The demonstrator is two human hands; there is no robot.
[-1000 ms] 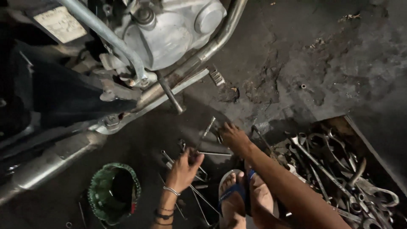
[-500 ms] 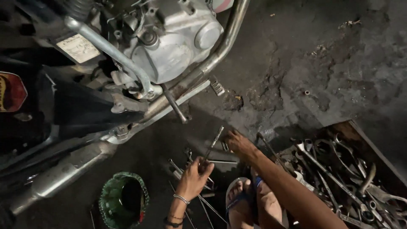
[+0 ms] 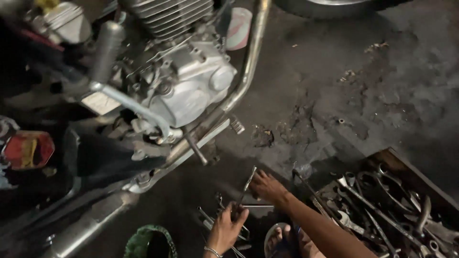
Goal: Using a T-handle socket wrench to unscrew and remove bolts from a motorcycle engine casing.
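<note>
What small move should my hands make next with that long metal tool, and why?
Probably lift the slim metal wrench clear of the floor: the left hand and right hand both have it, tilted above the loose spanners, while the silver motorcycle engine waits just above.

Both hands are bare, the left hand [image 3: 224,230] wearing a thin beaded bracelet [image 3: 212,250] at the wrist.
</note>
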